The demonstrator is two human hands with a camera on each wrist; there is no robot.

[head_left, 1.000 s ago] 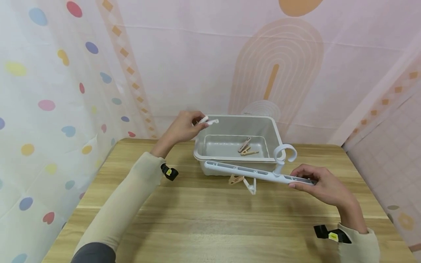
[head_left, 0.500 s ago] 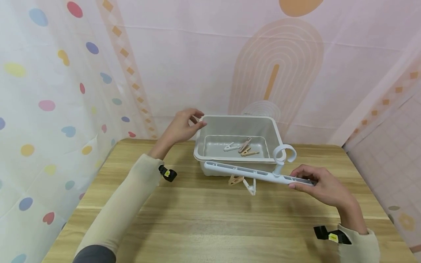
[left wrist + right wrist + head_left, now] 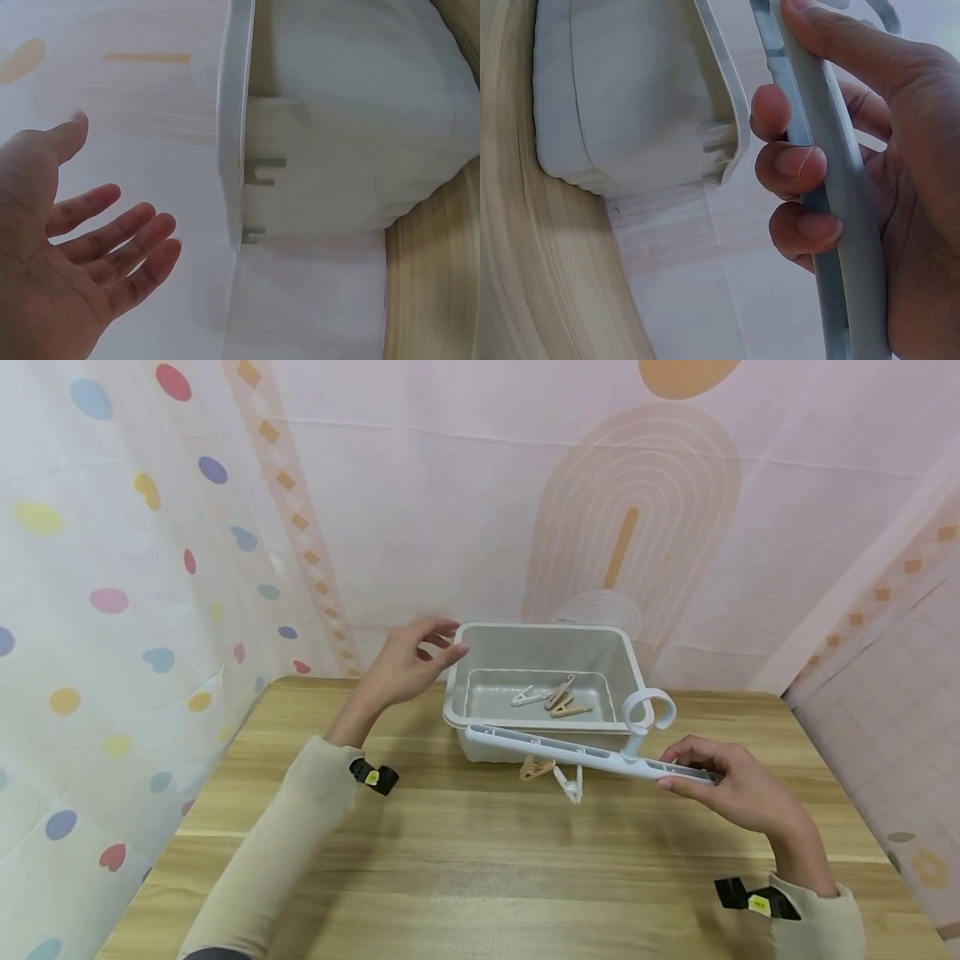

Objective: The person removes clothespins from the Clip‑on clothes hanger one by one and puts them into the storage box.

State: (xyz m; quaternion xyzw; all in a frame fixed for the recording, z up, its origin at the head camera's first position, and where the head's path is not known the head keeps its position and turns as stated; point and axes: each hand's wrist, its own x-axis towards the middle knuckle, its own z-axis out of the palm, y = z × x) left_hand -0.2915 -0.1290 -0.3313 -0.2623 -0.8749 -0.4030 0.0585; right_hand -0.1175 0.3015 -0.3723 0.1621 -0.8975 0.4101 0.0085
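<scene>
My left hand (image 3: 408, 664) is beside the left rim of a grey plastic bin (image 3: 540, 647). In the left wrist view that hand (image 3: 82, 255) has loosely spread fingers and holds nothing. Inside the bin lie a white clothespin (image 3: 527, 697), a brownish-pink one with a small hook, and a tan clothespin (image 3: 570, 710). My right hand (image 3: 750, 785) grips the right end of a white hanger bar (image 3: 547, 747) with a curved hook on top. Below the bar hang a tan clip (image 3: 537, 767) and a white clip (image 3: 570, 785). The right wrist view shows fingers curled round the bar (image 3: 847, 195).
The bin stands toward the back of a wooden table (image 3: 465, 868), with the hanger bar in front of its near rim. A patterned curtain (image 3: 420, 510) hangs behind and to the left. Each wrist wears a black strap.
The white clothespin that my left hand held over the bin has dropped inside. That hand has loosened and drawn back slightly left. My right hand and the hanger stay nearly still.
</scene>
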